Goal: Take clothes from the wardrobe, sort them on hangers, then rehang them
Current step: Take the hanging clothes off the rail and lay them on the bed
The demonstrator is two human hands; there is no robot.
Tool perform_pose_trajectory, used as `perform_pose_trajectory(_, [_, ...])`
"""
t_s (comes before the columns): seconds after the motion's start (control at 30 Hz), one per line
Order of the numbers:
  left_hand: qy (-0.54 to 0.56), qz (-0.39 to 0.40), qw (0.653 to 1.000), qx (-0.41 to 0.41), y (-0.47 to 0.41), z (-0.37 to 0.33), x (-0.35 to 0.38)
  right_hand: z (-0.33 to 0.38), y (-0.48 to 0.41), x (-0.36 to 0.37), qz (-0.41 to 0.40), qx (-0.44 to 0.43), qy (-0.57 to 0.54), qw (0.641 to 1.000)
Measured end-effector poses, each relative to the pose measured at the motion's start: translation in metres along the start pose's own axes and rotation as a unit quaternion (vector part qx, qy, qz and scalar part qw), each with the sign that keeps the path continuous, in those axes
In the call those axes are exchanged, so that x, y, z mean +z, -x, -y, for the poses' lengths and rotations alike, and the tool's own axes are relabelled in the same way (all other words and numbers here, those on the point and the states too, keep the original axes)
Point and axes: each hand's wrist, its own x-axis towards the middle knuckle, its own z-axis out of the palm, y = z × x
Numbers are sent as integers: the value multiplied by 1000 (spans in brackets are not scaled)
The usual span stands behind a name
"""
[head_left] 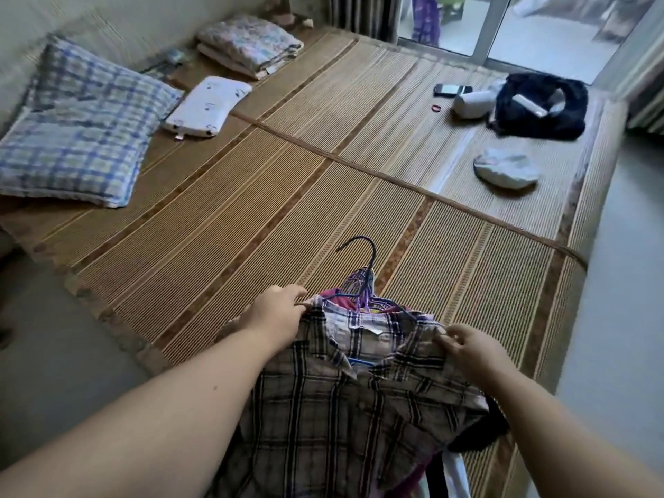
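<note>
In the head view, a plaid shirt [323,407] lies on top of a pile of clothes at the near edge of the bed, on its bamboo mat [251,210]. The bunched hanger hooks [363,271] stick out past the collar, pointing away from the person. The left hand [278,314] grips the shirt's left shoulder, its fingers [293,292] curled over the fabric edge. The right hand [470,348] holds the other shoulder, its fingers [449,341] pinching the cloth by the collar. Farther off on the mat lie a checked pillow [79,127], a small white pillow [206,106], a folded blanket [248,44], a phone [451,89] and a black bag [539,106].
</note>
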Motion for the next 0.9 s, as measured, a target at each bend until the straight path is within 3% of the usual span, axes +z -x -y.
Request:
perform_pose_trajectory(0.23, [19,54,998,-21,25,31,21,45,-5,26,52,-77,73,993])
perform_pose_trajectory(0.47, [58,3,997,-42,65,83,-43,170,30,46,71,-260,140,953])
perform_pose_trajectory(0.7, [60,-140,987,-57,171,160,-147,336,143,81,30,-516,165,840])
perform_pose_trajectory(0.9, [-16,-291,951,-100,317,249,-218,447,290,134,22,-664,157,731])
